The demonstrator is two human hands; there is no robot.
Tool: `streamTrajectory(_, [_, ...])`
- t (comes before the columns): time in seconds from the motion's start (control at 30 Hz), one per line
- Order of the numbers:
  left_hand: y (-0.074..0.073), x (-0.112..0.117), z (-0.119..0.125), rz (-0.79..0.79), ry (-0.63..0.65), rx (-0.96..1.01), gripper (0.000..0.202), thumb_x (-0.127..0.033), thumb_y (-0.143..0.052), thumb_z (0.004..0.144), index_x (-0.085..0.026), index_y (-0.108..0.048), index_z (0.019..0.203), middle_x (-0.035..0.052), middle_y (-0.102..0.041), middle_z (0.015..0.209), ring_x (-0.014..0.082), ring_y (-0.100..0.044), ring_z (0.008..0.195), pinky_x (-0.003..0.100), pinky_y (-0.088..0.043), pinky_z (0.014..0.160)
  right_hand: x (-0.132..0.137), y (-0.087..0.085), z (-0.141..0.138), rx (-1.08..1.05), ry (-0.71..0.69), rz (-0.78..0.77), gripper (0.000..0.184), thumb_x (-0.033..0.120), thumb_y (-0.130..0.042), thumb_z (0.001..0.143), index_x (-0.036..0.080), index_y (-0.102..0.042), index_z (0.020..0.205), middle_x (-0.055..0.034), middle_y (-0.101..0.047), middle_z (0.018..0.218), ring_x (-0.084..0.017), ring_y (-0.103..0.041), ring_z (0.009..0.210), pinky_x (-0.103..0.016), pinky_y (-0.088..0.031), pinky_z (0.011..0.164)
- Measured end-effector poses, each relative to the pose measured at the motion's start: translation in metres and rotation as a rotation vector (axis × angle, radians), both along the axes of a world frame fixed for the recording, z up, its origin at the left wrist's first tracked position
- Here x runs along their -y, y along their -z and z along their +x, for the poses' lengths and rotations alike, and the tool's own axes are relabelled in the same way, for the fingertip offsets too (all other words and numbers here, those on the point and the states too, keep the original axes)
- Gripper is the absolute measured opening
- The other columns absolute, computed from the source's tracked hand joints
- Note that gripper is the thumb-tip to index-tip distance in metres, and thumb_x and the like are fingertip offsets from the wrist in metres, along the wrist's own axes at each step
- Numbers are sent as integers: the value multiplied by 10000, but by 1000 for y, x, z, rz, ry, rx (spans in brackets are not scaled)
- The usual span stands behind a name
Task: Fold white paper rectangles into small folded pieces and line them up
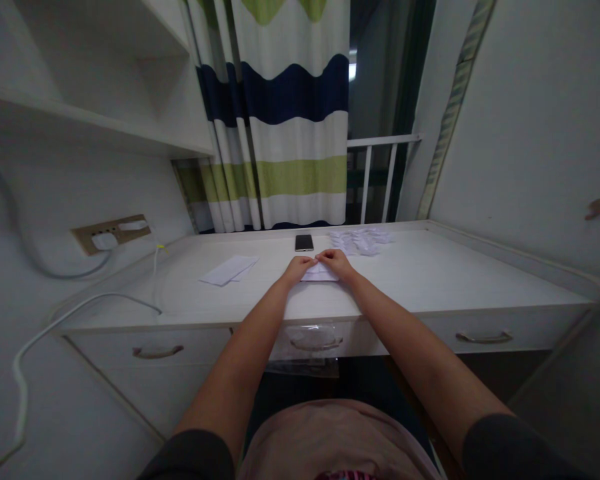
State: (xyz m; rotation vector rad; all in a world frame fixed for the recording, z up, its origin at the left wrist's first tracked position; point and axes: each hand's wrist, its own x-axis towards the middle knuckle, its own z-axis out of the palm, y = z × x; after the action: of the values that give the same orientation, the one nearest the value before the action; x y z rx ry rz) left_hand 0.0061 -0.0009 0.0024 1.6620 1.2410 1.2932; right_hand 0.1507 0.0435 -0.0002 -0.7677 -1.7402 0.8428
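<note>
A partly folded sheet of white paper (320, 273) lies on the desk in front of me, creases showing on it. At its upper left, my left hand (297, 268) has its fingers closed on the paper's edge. My right hand (336, 262) pinches the same sheet at its top right, the fingertips of both hands close together. Several folded white paper pieces (363, 240) lie in a cluster beyond my right hand. To the left rests a small stack of flat white paper sheets (229, 270).
A dark phone (304, 243) lies just beyond my hands. The white desk (455, 280) has drawers along its front. A pale cable (80, 307) runs over the left side from a wall socket (111, 233). Shelves (95, 127) overhang the left; a striped curtain (300, 140) hangs behind.
</note>
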Motion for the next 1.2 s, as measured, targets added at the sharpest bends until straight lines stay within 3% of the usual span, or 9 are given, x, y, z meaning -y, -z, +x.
streamTrajectory(0.23, [-1, 1, -1, 34, -6, -60, 367, -462, -622, 663, -128, -553, 529, -48, -391, 462, 77, -320, 502, 227, -225, 501, 1, 0, 1, -7, 15, -3, 293, 449, -644, 589, 158, -643, 555, -15, -596, 542, -138, -501, 569, -258, -372, 549])
streamTrajectory(0.4, [1, -3, -2, 70, 0, -66, 398, -492, -593, 689, -130, -546, 530, -35, -420, 480, 90, -361, 527, 225, -258, 513, -3, 0, 3, -53, 105, 5, 289, 446, -622, 597, 162, -625, 539, -19, -596, 548, -147, -511, 585, -263, -378, 560])
streamTrajectory(0.8, [-1, -2, -1, 17, 34, 23, 325, -391, -622, 711, -109, -579, 556, -30, -477, 482, 77, -383, 487, 212, -287, 477, -4, 1, 3, -77, 129, 2, 258, 415, -614, 587, 162, -626, 538, -18, -596, 540, -150, -509, 573, -267, -377, 549])
streamTrajectory(1.0, [0, -2, 2, -109, 63, 172, 294, -370, -615, 748, -99, -596, 636, 8, -564, 532, 109, -525, 501, 232, -423, 519, -8, 5, 4, -134, 210, -9, 319, 473, -594, 607, 157, -623, 567, -29, -608, 561, -155, -517, 574, -269, -378, 546])
streamTrajectory(1.2, [1, -3, 2, -138, 63, 210, 260, -333, -626, 757, -92, -609, 660, 26, -607, 569, 116, -578, 527, 230, -458, 541, -11, 6, 5, -145, 232, -18, 326, 479, -609, 601, 156, -617, 557, -25, -602, 546, -152, -513, 558, -266, -375, 527])
